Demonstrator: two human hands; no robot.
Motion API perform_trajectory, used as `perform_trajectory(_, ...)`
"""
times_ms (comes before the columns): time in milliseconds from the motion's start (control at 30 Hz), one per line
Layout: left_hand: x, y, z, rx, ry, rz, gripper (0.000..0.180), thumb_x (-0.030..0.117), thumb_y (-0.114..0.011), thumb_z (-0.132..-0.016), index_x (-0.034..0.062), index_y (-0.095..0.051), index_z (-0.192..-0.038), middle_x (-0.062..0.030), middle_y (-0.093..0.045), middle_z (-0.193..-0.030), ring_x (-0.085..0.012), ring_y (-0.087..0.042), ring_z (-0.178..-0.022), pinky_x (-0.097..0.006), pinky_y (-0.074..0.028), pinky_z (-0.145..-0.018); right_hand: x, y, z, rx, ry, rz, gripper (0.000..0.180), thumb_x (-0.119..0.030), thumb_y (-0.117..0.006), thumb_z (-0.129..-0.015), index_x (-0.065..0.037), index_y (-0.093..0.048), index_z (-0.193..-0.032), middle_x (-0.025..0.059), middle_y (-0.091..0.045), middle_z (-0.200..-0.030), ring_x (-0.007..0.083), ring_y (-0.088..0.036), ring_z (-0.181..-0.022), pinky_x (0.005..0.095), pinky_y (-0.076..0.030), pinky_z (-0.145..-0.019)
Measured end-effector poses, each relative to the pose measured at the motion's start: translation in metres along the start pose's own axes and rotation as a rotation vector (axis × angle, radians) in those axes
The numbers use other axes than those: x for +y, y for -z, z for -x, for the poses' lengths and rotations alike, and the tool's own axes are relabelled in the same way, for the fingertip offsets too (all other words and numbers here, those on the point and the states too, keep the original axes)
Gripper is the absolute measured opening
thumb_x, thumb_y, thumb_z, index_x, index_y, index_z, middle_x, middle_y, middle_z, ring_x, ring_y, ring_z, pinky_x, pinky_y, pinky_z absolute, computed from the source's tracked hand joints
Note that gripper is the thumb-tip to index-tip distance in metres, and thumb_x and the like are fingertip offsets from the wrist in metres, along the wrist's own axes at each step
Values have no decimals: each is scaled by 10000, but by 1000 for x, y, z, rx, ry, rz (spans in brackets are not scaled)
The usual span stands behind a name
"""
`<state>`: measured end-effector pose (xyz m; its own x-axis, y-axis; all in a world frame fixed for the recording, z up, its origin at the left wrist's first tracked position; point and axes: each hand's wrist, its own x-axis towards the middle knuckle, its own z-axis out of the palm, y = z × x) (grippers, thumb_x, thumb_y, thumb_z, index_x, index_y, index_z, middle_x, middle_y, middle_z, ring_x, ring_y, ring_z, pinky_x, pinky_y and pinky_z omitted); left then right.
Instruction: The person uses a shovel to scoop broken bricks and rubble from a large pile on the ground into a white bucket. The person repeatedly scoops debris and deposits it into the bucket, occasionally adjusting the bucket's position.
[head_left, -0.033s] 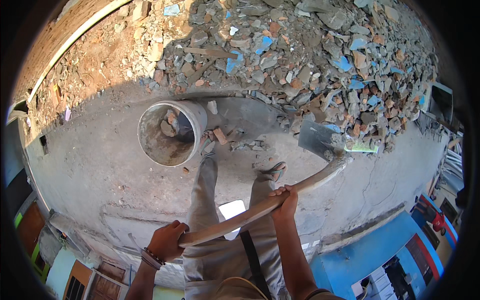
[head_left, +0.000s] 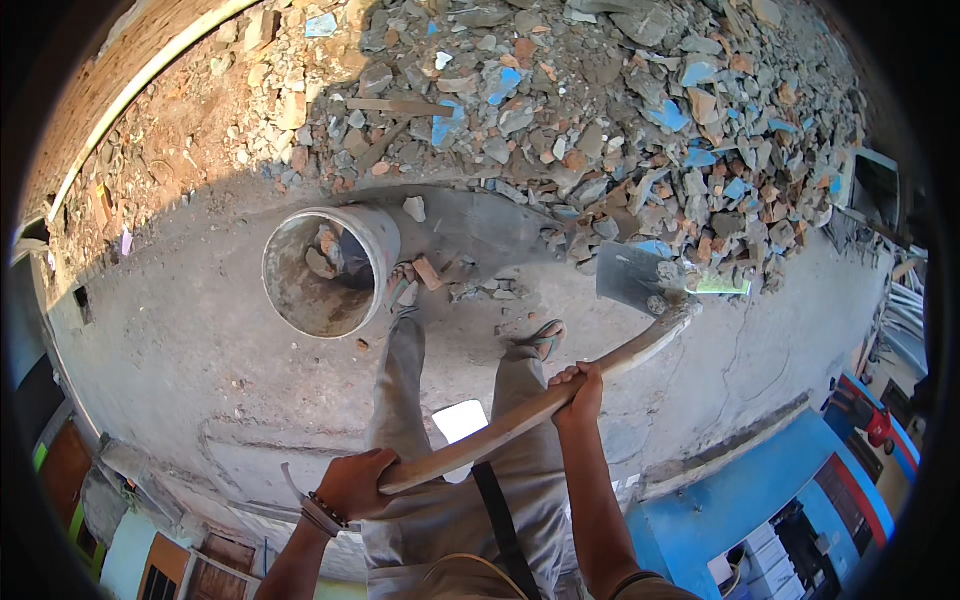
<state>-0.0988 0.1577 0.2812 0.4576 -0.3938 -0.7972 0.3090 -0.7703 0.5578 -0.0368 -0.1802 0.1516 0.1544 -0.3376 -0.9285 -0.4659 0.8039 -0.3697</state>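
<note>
left hand (head_left: 355,483) wrapped shut around the near end of the wooden handle (head_left: 530,415); right hand (head_left: 578,390) clenched around the same handle farther up, near its middle. handle running up and to the right to a flat grey metal hoe blade (head_left: 632,275), resting at the foot of the rubble pile (head_left: 600,110), right of the feet. grey bucket (head_left: 325,270) standing on the concrete floor (head_left: 180,370) ahead of the left leg, just beside the pile's near edge, well apart from the blade. only a few chunks of rubble lying in the bottom, most of the inside wall bare. judged from that: barely begun, bucket mostly unfilled, big heap of broken brick and blue-painted plaster left. loose bits scattered between bucket and blade.
</note>
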Motion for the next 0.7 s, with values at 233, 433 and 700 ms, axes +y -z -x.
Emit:
perform_trajectory(233,105,-116,-234,-62,-187,-27,377,221,-691,-744,55,-576,-1062,-157,-662,-843,-359,-648,-806,-462,-514,-720,-155,94,-243,12,47,31,78,-117,-511,-813,-102,-441,-781,27,-442,-639,161,-447,-544,316,-465,-541)
perform_trajectory(433,145,-144,-351,-160,-256,25,399,202,-665,-708,25,-617,-1062,-204,-661,-893,-385,-633,-861,-454,-508,-779,-213,148,-344,175,42,52,101,-130,-521,-820,-84,-439,-782,50,-457,-650,186,-476,-559,333,-483,-550)
perform_trajectory(700,227,-130,-445,-181,-225,-220,564,251,-677,-708,14,-587,-1211,-200,-664,-997,-357,-638,-940,-436,-517,-821,-272,164,-433,171,8,-42,106,-105,-517,-838,-57,-432,-796,56,-458,-632,201,-503,-569,314,-510,-528)
